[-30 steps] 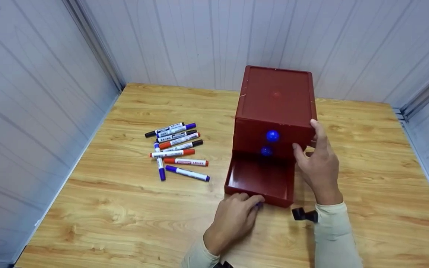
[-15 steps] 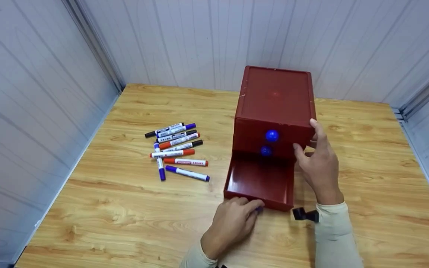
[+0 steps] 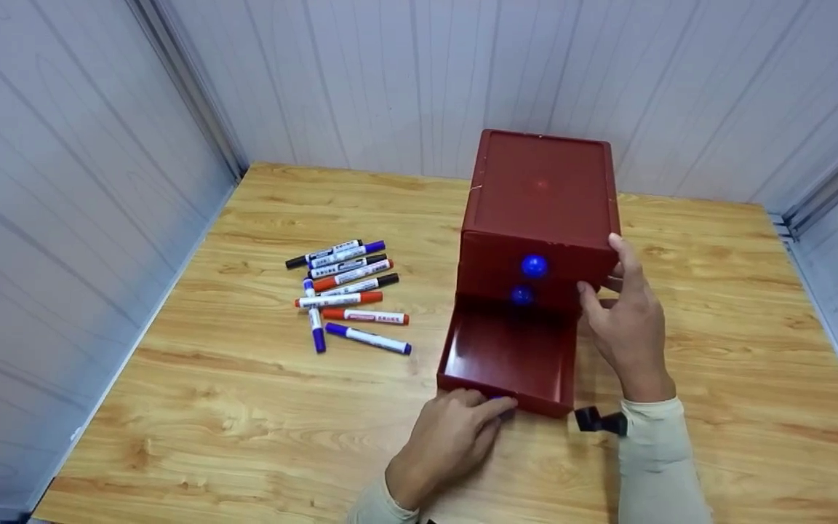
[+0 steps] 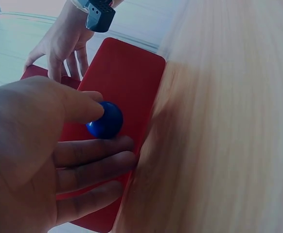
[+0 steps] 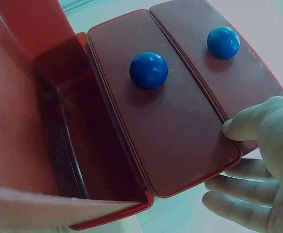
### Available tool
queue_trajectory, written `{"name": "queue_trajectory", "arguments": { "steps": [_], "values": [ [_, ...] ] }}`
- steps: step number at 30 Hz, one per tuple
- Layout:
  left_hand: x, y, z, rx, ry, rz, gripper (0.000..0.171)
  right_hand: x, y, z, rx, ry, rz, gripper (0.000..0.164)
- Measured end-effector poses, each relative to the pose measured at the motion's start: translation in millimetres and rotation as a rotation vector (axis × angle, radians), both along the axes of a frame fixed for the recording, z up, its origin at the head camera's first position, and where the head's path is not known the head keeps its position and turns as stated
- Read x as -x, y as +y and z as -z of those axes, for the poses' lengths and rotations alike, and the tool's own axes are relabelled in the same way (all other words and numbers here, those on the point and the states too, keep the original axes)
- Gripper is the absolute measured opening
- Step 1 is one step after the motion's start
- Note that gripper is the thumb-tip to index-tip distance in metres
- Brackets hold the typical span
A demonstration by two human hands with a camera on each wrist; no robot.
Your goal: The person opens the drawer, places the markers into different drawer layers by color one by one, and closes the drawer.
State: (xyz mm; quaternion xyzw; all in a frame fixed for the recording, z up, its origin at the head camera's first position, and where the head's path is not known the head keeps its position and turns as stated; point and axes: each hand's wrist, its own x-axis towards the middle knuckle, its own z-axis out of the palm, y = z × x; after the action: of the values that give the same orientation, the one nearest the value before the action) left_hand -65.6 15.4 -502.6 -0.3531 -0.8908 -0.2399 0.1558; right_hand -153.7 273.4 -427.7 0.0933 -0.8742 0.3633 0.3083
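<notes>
A dark red drawer cabinet point(image 3: 541, 189) stands on the table with blue round knobs on its drawer fronts. Its bottom drawer point(image 3: 510, 353) is pulled well out, and the bare drawer floor shows. At that drawer's front, my left hand point(image 3: 448, 433) pinches the blue drawer knob point(image 4: 107, 120); some of its fingers lie against the red front. The right hand point(image 3: 628, 331) rests on the cabinet's right front edge, thumb on the front and fairly straight fingers along the side. Above the pulled-out drawer, the middle knob point(image 5: 149, 70) and top knob point(image 5: 223, 42) sit on closed drawers.
Several markers point(image 3: 353, 298) with black, red and blue caps lie in a loose pile left of the cabinet. Pale panels point(image 3: 361, 87) wall the wooden table point(image 3: 244, 422) at the back and sides.
The bottom drawer has come slightly further out toward the person, moving with the left hand. The right hand stays on the cabinet edge, and the markers lie as before.
</notes>
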Motion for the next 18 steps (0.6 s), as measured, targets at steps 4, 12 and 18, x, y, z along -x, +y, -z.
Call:
{"name": "queue_trajectory", "arguments": {
  "steps": [4,12,18],
  "values": [
    [-1.2,-2.0,-0.1,0.009,0.004,0.029,0.031,0.3,0.5,0.0,0.006,-0.013,0.008,0.075],
    [1.1,-9.2,-0.3,-0.029,-0.017,0.088,0.040,1.0,0.6,0.6,0.013,0.007,0.015,0.073],
    [3.3,-25.4,1.0,-0.090,-0.074,0.121,0.038,-0.1,-0.1,1.7,0.015,-0.001,0.015,0.074]
  ]
}}
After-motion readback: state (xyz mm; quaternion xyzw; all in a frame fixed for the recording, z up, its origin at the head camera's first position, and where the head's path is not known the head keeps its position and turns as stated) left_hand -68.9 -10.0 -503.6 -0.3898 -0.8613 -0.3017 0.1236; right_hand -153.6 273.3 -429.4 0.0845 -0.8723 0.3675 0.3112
